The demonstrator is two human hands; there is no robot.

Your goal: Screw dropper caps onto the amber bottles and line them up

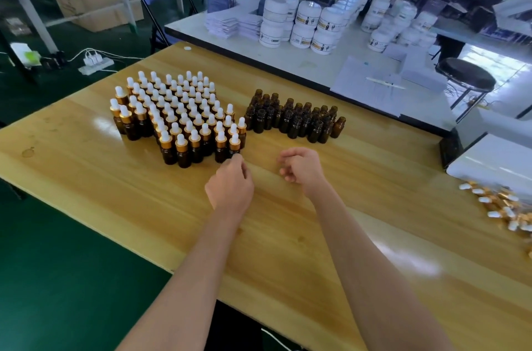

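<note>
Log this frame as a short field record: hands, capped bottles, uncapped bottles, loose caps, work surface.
left hand: fingertips at the base of the nearest capped bottle, at the group's front right corner; a grip cannot be confirmed
right hand: loosely curled above the table, holding nothing
capped bottles: large packed block, left of centre
uncapped bottles: smaller cluster to the right of the block, all upright
loose dropper caps: pile at the table's right edge
wooden table: bare in front of the hands
</note>
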